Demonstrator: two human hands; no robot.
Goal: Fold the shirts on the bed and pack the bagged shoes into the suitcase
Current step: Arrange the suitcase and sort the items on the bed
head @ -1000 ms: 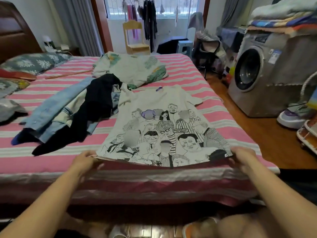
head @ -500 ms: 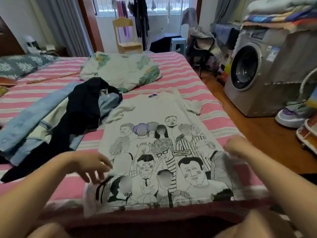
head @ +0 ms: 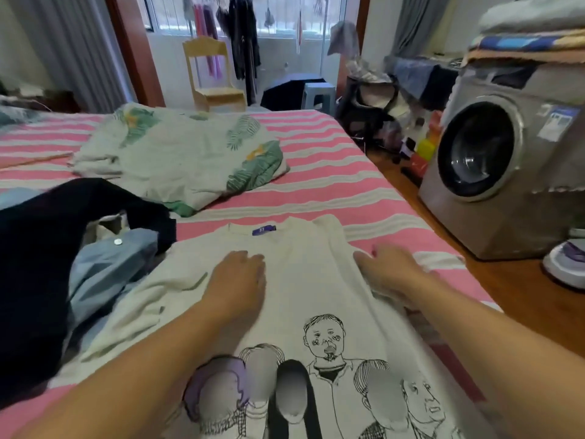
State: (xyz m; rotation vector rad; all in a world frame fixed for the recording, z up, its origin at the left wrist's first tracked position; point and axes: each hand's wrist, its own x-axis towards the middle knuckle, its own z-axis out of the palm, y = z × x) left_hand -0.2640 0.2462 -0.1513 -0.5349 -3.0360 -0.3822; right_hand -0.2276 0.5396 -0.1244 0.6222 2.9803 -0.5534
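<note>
Where they gripped its hem, left hand (head: 238,282), right hand (head: 391,270) now flat on printed shirt (head: 304,267), fingers straight.

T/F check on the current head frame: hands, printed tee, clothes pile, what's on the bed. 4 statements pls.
1. The left hand lies flat on the printed T-shirt. True.
2. The right hand lifts the shirt clear of the bed. False: it rests at the shirt's right edge, which lies on the bed.
3. A dark garment lies left of the shirt. True.
4. The washing machine stands left of the bed. False: right.
</note>
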